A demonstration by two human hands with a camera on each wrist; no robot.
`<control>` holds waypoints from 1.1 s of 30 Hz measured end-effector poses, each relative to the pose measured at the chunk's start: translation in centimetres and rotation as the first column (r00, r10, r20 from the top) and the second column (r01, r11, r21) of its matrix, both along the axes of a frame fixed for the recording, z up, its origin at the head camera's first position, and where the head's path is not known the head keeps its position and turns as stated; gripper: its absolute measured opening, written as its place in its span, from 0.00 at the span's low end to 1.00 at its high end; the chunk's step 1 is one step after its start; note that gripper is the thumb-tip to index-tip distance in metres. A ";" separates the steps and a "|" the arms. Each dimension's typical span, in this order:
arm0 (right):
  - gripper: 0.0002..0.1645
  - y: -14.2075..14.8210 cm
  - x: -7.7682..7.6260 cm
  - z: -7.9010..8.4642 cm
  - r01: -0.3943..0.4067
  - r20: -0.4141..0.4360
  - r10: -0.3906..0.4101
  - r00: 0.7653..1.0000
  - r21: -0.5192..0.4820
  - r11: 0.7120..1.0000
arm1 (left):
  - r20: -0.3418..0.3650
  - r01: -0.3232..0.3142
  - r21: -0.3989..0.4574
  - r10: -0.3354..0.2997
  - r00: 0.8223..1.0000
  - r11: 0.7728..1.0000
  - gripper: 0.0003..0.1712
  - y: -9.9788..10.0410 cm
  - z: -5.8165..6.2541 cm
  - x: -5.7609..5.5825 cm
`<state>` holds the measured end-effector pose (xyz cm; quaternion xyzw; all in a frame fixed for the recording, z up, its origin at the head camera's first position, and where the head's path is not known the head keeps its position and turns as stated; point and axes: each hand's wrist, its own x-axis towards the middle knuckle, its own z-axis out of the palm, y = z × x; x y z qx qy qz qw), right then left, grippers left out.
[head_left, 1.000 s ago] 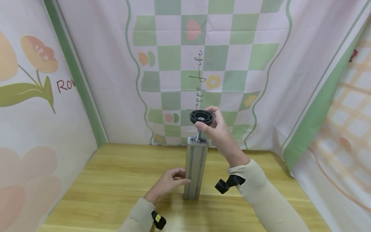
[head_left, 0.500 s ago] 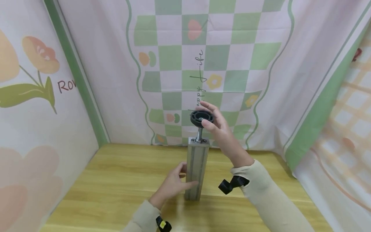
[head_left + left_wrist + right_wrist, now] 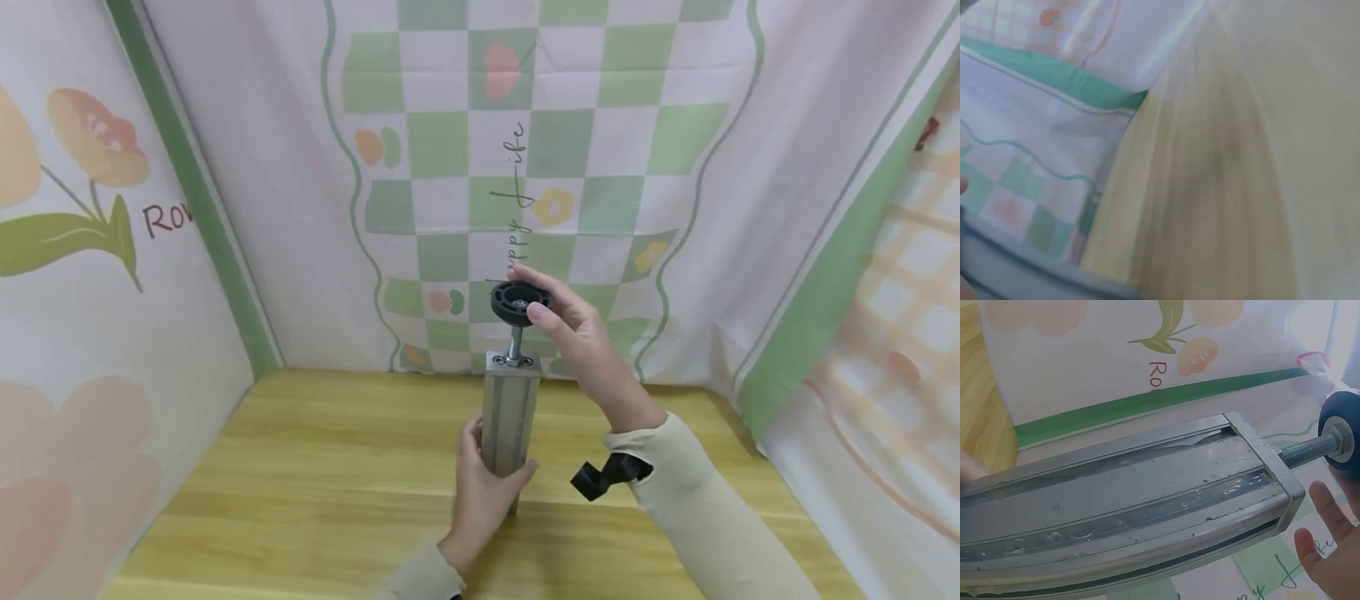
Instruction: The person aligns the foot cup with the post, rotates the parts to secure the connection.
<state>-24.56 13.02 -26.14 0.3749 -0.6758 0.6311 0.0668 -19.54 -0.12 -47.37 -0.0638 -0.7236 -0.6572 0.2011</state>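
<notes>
A grey aluminium profile (image 3: pixel 512 412) stands upright on the wooden table in the head view. From its end plate rises a threaded rod, topped by a round black levelling foot (image 3: pixel 510 313). My left hand (image 3: pixel 483 496) grips the profile low down, thumb across the near face and fingers behind. At the top, my right hand (image 3: pixel 581 337) holds the foot's rim, thumb on the near right side and fingers toward the far side. In the right wrist view, the rod (image 3: pixel 1310 452) shows between end plate and foot, with two fingers (image 3: pixel 1329 509) apart from the metal.
Bare wooden table (image 3: pixel 315 467) surrounds the profile. A green-and-white checked curtain (image 3: pixel 435 150) hangs behind it, with printed cloth walls at left and right. The left wrist view is blurred and shows mostly table, plus part of the profile at lower left.
My left hand has moved right and closed round the lower profile, which it only touched from the left before. My right thumb has shifted rightward along the foot's rim.
</notes>
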 end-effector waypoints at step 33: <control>0.28 1.0 1.1 0.6 0.215 0.051 -0.218 0.975 0.062 0.975 | 0.018 0.059 0.025 -0.060 0.998 0.998 0.43 0.6 -0.7 -0.3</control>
